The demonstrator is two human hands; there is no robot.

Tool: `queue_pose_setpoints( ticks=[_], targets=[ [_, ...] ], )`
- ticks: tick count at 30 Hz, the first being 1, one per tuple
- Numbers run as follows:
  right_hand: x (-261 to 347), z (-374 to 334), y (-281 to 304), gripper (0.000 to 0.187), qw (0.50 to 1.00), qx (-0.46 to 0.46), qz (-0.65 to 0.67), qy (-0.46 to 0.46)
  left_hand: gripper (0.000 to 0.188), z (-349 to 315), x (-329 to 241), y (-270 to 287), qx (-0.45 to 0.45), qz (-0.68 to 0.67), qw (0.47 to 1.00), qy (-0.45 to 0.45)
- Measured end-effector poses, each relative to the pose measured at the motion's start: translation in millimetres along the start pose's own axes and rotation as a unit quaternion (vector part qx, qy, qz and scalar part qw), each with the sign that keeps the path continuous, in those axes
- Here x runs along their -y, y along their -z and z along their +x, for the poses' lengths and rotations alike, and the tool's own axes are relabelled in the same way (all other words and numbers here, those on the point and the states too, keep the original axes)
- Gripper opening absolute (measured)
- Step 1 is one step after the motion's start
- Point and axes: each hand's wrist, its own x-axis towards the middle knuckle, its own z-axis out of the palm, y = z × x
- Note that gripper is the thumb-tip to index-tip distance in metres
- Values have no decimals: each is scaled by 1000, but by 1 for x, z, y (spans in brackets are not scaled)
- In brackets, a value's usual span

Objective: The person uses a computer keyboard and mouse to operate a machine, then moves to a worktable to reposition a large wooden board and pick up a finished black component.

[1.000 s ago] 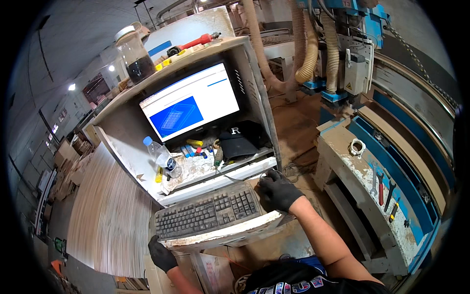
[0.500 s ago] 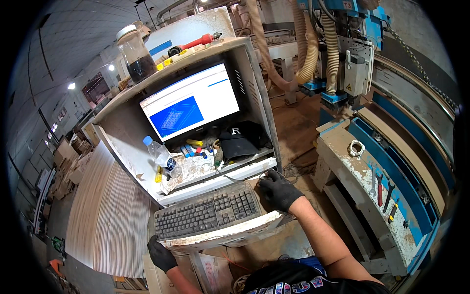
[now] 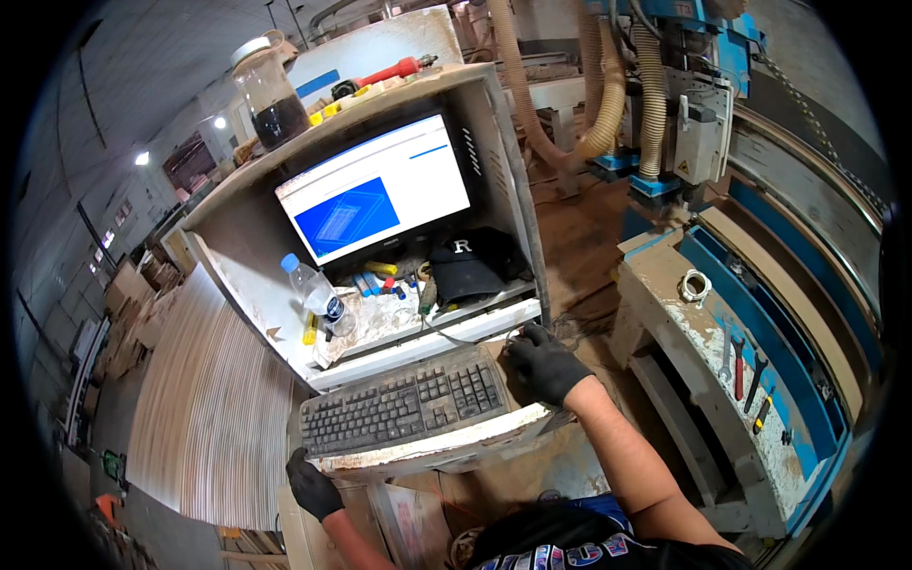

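My right hand [image 3: 549, 366], in a black glove, rests curved over a computer mouse [image 3: 516, 336] on the right end of the keyboard tray [image 3: 446, 440]. Most of the mouse is hidden under the glove, and a dark cord leads toward it. My left hand [image 3: 313, 484], gloved too, grips the tray's left front corner. Between them lies a dusty black keyboard [image 3: 404, 407]. Behind it, inside an open cabinet, a lit monitor [image 3: 380, 190] displays a blue panel with a line drawing.
A plastic bottle [image 3: 318, 299] and a black cap [image 3: 465, 268] sit below the monitor. On the cabinet stand a jar [image 3: 269, 100] and a red tool [image 3: 389, 76]. A blue-edged machine bed [image 3: 750, 323] with wrenches is at right; stacked boards [image 3: 204, 408] are at left.
The view has shifted slightly. My right hand stays on the mouse, its glove back turned a little higher, and my left hand keeps to the tray corner.
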Motion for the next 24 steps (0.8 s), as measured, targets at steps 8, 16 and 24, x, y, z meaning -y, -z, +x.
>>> queue_pose_setpoints(
  ticks=[8,16,24],
  targets=[
    [-5,4,-3,38,1000,1,9,9,64,2,19,-10,-39,-64,994,-80],
    [-6,5,-6,33,999,-14,-1,29,50,4,4,-2,-15,-9,1000,-25],
    [-11,7,-7,30,1000,-15,-2,12,32,2,-6,-1,-43,35,998,-34]
  ],
)
